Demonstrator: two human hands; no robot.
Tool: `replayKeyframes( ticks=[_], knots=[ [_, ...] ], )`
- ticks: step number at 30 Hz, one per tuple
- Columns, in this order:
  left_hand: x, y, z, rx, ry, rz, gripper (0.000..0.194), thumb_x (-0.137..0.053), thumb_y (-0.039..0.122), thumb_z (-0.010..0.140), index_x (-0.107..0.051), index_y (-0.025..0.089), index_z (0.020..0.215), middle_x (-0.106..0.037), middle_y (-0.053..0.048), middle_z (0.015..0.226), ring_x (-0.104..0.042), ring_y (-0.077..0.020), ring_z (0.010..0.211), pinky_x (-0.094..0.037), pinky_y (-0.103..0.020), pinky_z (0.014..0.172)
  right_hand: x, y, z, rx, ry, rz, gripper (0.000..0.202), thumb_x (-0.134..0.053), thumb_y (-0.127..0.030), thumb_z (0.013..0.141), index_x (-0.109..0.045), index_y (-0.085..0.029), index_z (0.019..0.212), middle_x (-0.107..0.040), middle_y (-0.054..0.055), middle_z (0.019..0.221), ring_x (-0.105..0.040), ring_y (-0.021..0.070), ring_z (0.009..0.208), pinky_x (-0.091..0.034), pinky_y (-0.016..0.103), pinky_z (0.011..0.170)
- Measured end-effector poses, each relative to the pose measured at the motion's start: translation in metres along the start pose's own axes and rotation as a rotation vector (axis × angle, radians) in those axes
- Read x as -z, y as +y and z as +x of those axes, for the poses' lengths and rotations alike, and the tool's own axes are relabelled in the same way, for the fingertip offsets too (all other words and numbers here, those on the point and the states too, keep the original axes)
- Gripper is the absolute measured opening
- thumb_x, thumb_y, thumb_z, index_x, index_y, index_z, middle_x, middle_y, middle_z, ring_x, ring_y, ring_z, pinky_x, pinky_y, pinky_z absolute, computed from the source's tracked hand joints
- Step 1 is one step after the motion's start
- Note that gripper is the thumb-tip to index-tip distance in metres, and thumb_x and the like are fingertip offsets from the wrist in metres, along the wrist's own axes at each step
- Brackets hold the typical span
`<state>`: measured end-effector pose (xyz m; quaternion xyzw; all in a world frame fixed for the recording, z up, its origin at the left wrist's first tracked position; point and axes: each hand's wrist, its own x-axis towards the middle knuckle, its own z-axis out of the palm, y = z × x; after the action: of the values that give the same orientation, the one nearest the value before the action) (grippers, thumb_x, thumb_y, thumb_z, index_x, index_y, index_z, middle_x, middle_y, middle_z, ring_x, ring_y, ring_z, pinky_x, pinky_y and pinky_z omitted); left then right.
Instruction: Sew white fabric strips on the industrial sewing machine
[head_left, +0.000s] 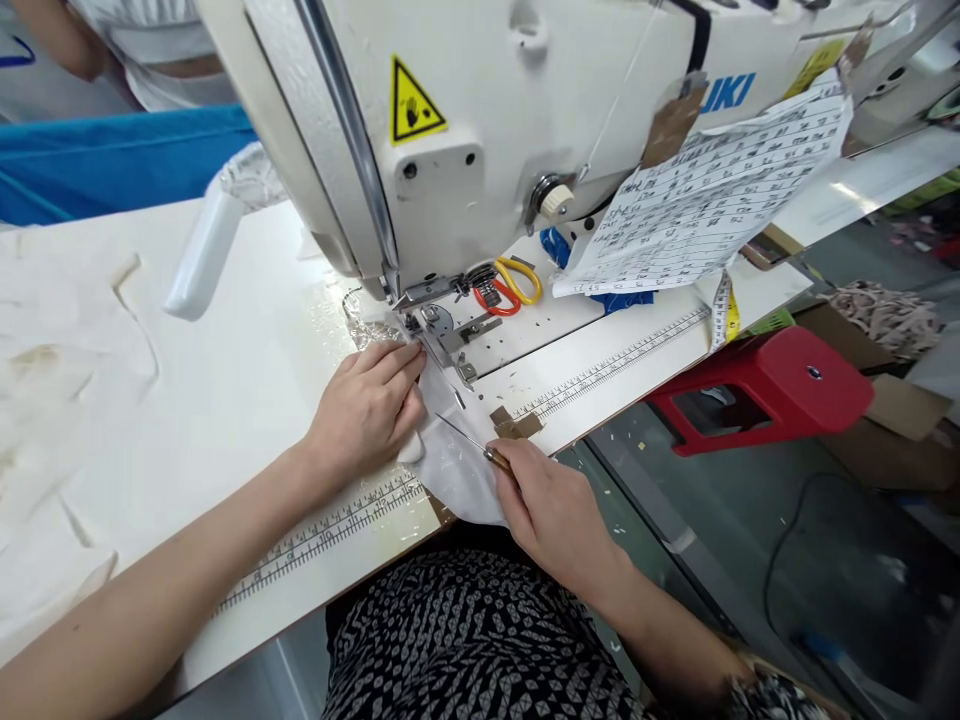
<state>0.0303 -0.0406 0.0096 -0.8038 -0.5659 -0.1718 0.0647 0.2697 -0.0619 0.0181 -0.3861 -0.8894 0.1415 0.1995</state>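
Observation:
A white sewing machine [465, 90] stands over the white table. Just in front of its needle area, my left hand [369, 405] presses on a piece of white fabric [461, 475], fingers together and bent. The fabric hangs over the table's front edge between my hands. My right hand [551, 505] is closed around the wooden handle of a pointed awl [469, 438], whose thin metal tip points left over the fabric. Scissors with red and yellow handles [529, 282] lie behind the presser foot, to its right.
White fabric pieces [60, 400] cover the table's left side. A handwritten paper sheet [697, 200] hangs from the machine at right, near a tape measure [724, 315]. A red stool [780, 385] stands at right. Behind a blue cloth [120, 160], another person is partly visible.

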Motion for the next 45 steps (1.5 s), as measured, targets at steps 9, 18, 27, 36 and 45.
replayKeyframes(
  ticks=[9, 18, 27, 36, 45],
  knots=[
    [0.001, 0.006, 0.000, -0.034, 0.010, 0.085, 0.048, -0.034, 0.024, 0.099, -0.061, -0.002, 0.129, -0.065, -0.018, 0.131, -0.059, -0.0314, 0.121, -0.053, -0.046, 0.097, -0.001, 0.001, 0.006, 0.030, -0.003, -0.024, 0.019, -0.043, -0.010, 0.098, -0.058, -0.013, 0.109, -0.074, 0.008, 0.094, -0.070, 0.0176, 0.070, -0.049, 0.027, 0.055],
    [0.006, 0.011, -0.001, 0.005, -0.085, 0.084, 0.051, -0.034, 0.025, 0.099, -0.055, -0.003, 0.135, -0.060, -0.021, 0.137, -0.053, -0.0335, 0.128, -0.049, -0.048, 0.103, -0.002, 0.002, 0.012, 0.025, 0.003, -0.061, 0.019, -0.041, -0.012, 0.099, -0.058, -0.014, 0.109, -0.074, 0.008, 0.095, -0.069, 0.0169, 0.069, -0.047, 0.027, 0.054],
    [0.006, 0.014, -0.004, -0.032, -0.058, 0.077, 0.050, -0.035, 0.024, 0.098, -0.055, -0.004, 0.134, -0.059, -0.022, 0.138, -0.052, -0.0345, 0.131, -0.047, -0.049, 0.105, -0.002, 0.001, 0.019, 0.006, -0.040, -0.080, 0.019, -0.041, -0.013, 0.100, -0.057, -0.015, 0.109, -0.073, 0.006, 0.092, -0.068, 0.0164, 0.072, -0.046, 0.027, 0.056],
    [0.006, 0.016, -0.006, -0.060, -0.041, 0.068, 0.045, -0.037, 0.022, 0.097, -0.059, -0.001, 0.129, -0.061, -0.020, 0.135, -0.053, -0.0323, 0.129, -0.047, -0.046, 0.105, -0.005, 0.000, 0.026, 0.017, -0.045, -0.078, 0.020, -0.038, -0.014, 0.101, -0.056, -0.014, 0.110, -0.072, 0.006, 0.092, -0.067, 0.0157, 0.071, -0.044, 0.026, 0.055],
    [0.005, 0.012, -0.003, 0.000, -0.066, 0.066, 0.045, -0.037, 0.023, 0.097, -0.057, 0.007, 0.133, -0.061, -0.017, 0.137, -0.051, -0.0306, 0.132, -0.041, -0.048, 0.110, -0.008, -0.004, 0.037, 0.001, -0.077, -0.079, 0.022, -0.039, -0.015, 0.101, -0.058, -0.015, 0.112, -0.074, 0.008, 0.098, -0.068, 0.0168, 0.076, -0.046, 0.027, 0.059]
  ],
)
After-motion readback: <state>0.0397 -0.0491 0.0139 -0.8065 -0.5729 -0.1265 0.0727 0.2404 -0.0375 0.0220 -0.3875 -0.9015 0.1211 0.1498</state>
